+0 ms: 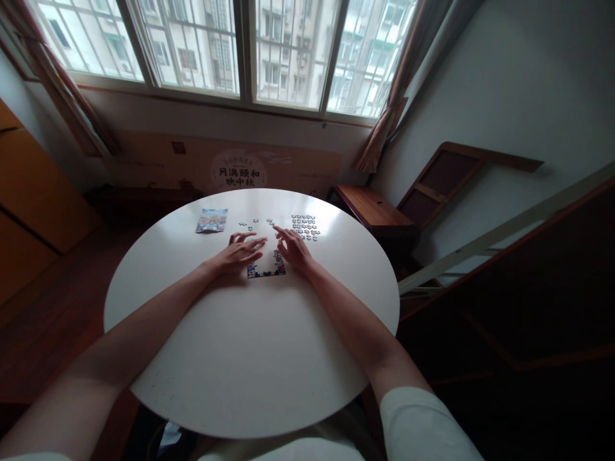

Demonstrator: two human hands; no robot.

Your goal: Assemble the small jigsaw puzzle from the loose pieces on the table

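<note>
A partly built jigsaw puzzle (267, 270) lies flat on the round white table (250, 358). My left hand (239, 252) rests on its left part, fingers stretched out flat and pointing right. My right hand (293, 248) rests on the puzzle's right side, fingers extended, the index pointing up-left toward loose pieces. Neither hand visibly holds a piece. A cluster of loose puzzle pieces (305, 226) lies just beyond my right hand. A few scattered pieces (250, 224) sit beyond my left hand.
A small printed picture card or packet (212, 219) lies at the table's far left. Behind the table are a window, curtains and a cardboard panel with printed characters (239, 173). A wooden bench (369, 206) and a folded frame stand at the right.
</note>
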